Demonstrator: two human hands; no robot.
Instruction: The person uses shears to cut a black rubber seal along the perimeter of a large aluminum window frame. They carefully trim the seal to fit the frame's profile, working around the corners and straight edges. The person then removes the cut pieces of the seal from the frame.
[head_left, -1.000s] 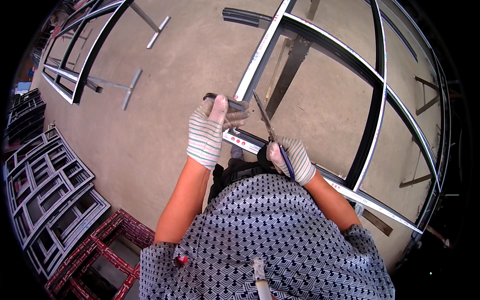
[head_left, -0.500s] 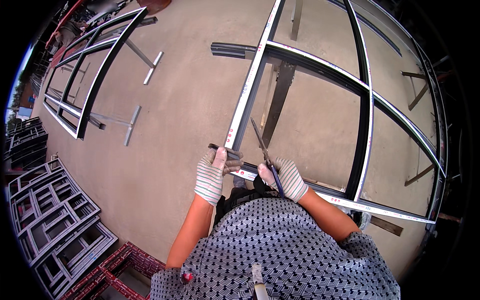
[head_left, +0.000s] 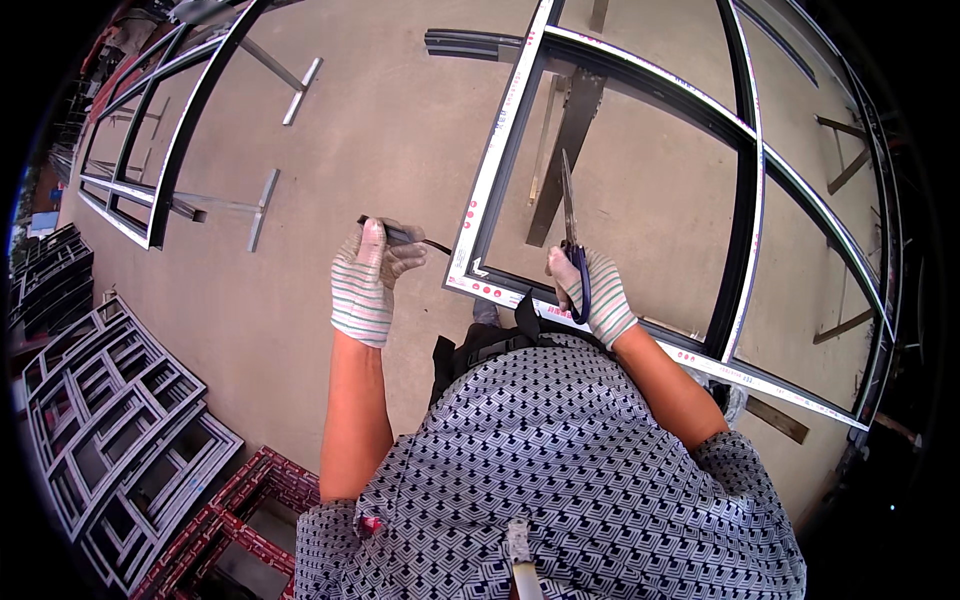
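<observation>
My left hand (head_left: pixel 368 278), in a striped work glove, is closed around a short piece of black strip (head_left: pixel 405 236) and sits left of the frame's corner, apart from it. My right hand (head_left: pixel 593 290), also gloved, grips a pair of scissors (head_left: pixel 570 225) by blue handles, blades pointing away over the frame. A large dark metal window frame (head_left: pixel 500 165) with white protective tape lies flat on supports in front of me; its near corner is between my hands.
Another long dark frame (head_left: pixel 150 160) rests on metal stands at the left. Stacked grey frames (head_left: pixel 100 440) and red ones (head_left: pixel 240 510) lie at the lower left. A loose dark profile (head_left: pixel 470 42) lies beyond the frame. The floor is bare concrete.
My left hand has pulled away to the left from the frame corner with the black strip. My right hand has lifted the scissors so that their blades point over the frame.
</observation>
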